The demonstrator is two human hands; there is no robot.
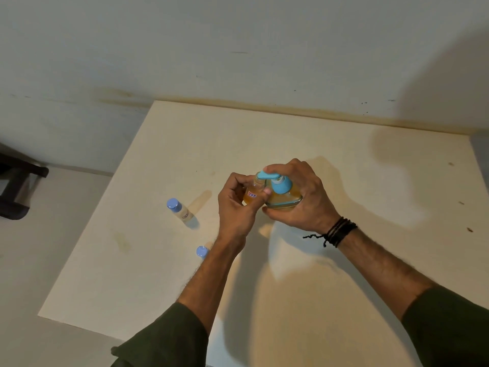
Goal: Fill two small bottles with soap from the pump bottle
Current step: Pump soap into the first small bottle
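A pump bottle (284, 200) of orange soap with a light-blue pump head stands in the middle of the cream table (370, 181). My right hand (307, 197) wraps around it, with a finger on top of the pump head. My left hand (235, 205) holds a small uncapped bottle (252, 194) with orange liquid inside, its mouth right under the pump spout. A second small bottle (180, 211), clear with a blue cap, stands to the left. A loose blue cap (202, 251) lies on the table beside my left forearm.
The table's back edge meets a pale wall (238, 49). A dark piece of furniture (16, 186) stands on the floor at far left. The table's left and front edges drop to the floor.
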